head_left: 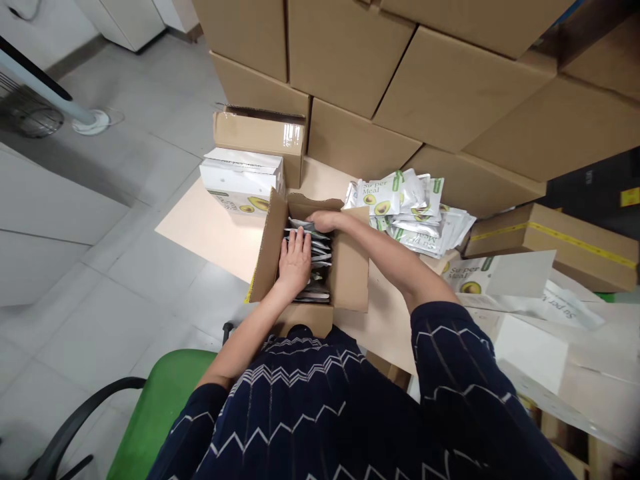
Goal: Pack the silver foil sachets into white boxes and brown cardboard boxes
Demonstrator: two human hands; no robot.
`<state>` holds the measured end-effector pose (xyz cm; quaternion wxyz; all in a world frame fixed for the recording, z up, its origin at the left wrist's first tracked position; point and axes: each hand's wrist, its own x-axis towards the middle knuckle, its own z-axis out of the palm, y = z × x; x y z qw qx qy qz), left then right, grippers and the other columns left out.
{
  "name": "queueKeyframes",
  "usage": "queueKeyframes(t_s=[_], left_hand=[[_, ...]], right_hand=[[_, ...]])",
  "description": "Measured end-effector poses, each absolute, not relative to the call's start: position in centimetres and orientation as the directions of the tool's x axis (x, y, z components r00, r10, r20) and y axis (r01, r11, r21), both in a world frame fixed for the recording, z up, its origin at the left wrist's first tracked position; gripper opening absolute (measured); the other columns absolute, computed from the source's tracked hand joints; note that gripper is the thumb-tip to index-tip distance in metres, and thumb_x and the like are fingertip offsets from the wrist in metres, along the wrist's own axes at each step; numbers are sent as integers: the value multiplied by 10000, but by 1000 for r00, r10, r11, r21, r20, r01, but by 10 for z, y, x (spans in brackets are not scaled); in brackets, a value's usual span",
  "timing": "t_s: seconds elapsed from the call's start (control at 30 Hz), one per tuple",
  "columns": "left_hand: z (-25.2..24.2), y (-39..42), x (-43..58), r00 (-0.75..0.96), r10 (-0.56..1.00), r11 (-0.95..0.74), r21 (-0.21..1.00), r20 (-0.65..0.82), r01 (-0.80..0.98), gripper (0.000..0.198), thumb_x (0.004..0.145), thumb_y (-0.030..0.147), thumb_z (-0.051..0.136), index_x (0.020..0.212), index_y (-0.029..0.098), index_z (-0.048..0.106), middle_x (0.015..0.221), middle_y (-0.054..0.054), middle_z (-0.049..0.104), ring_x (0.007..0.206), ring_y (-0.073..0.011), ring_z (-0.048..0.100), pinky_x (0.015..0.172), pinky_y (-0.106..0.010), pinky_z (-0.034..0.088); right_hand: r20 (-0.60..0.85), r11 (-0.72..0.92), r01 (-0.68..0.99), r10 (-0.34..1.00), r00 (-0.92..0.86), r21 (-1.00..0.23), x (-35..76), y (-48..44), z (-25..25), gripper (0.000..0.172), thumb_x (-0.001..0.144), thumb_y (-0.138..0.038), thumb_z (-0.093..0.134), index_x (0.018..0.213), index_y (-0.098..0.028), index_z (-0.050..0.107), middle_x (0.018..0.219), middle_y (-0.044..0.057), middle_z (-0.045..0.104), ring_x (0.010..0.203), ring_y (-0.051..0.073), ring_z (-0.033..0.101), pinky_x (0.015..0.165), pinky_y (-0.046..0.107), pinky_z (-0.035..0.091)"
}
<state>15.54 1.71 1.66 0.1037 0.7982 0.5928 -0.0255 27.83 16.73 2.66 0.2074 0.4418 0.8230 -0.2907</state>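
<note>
An open cardboard box (350,267) stands in front of me with a row of upright silver pouches (315,257) inside. My left hand (295,257) lies flat on the pouches at the box's left side, fingers stretched out. My right hand (323,219) reaches into the far end of the box, fingers curled on the top edge of a pouch there. A loose heap of white and silver avocado-print pouches (417,210) lies just right of the box.
Large stacked cartons (400,73) wall off the far side. A white printed box (243,177) and a small open carton (260,133) sit left of the box. Flat white cartons (505,273) and a taped brown box (565,243) lie right. A green chair (155,407) is under me.
</note>
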Motion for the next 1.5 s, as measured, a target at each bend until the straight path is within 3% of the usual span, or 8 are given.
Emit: queueKeyframes(t_s=[0.3, 0.47, 0.6, 0.73, 0.9, 1.13, 1.3, 1.5], left_hand=[[18, 28, 162, 296, 935, -277, 122, -195, 953, 999, 813, 382, 706, 1591, 133, 131, 1657, -156, 113, 1530, -361, 122, 1221, -556, 178], [17, 29, 161, 295, 935, -280, 103, -199, 955, 956, 826, 379, 691, 1581, 98, 176, 1654, -158, 123, 1529, -353, 136, 1223, -548, 174], [15, 27, 160, 304, 935, -289, 101, -183, 952, 931, 839, 372, 677, 1581, 107, 182, 1654, -156, 130, 1531, -347, 133, 1226, -541, 168], [14, 26, 159, 299, 938, -284, 104, -179, 953, 934, 833, 373, 684, 1583, 123, 187, 1653, -156, 137, 1531, -345, 134, 1226, -536, 173], [14, 26, 159, 302, 934, -282, 122, -192, 951, 937, 822, 363, 696, 1578, 111, 202, 1652, -161, 144, 1531, -348, 128, 1228, -536, 169], [12, 26, 159, 296, 940, -285, 88, -171, 955, 911, 837, 374, 676, 1576, 114, 212, 1651, -153, 154, 1528, -345, 151, 1224, -536, 183], [11, 26, 159, 303, 938, -290, 100, -170, 952, 909, 837, 368, 677, 1575, 112, 213, 1651, -157, 154, 1529, -343, 146, 1225, -533, 180], [13, 25, 158, 309, 936, -296, 98, -171, 950, 911, 841, 374, 676, 1573, 94, 212, 1651, -159, 150, 1528, -344, 149, 1226, -530, 176]], right_hand=[[-613, 572, 768, 506, -607, -287, 274, 164, 32, 395, 895, -120, 538, 1266, -58, 659, 1278, 195, 661, 1120, 250, 662, 885, 260, 480], [-262, 362, 611, 667, -697, -704, 314, 145, 62, 298, 866, -196, 625, 1153, -152, 691, 1135, 100, 730, 984, 185, 686, 876, 268, 504], [-36, 37, 446, 988, -153, -894, 390, 148, 63, 304, 908, -424, 584, 1061, -169, 647, 961, 62, 710, 773, 138, 663, 745, 281, 536], [35, -277, 559, 875, 483, -781, 464, 160, 18, 322, 886, -469, 576, 987, -163, 578, 904, 77, 656, 856, 197, 647, 785, 342, 525], [-100, -595, 557, 730, 676, -580, 498, 158, -43, 371, 760, -454, 709, 892, -156, 531, 940, 162, 649, 1024, 310, 615, 931, 437, 474], [-323, -497, 88, 678, 661, -863, 482, 152, -67, 227, 800, -292, 634, 733, -219, 430, 640, -24, 546, 628, 149, 604, 592, 269, 519], [-409, -338, -233, 702, 583, -912, 446, 95, -85, 236, 703, -248, 704, 735, -209, 474, 699, -40, 609, 611, 103, 591, 584, 219, 544], [-687, -764, 139, 632, 359, -630, 413, -18, -100, 324, 886, -471, 577, 702, -216, 497, 611, 35, 627, 569, 148, 601, 535, 249, 501]])
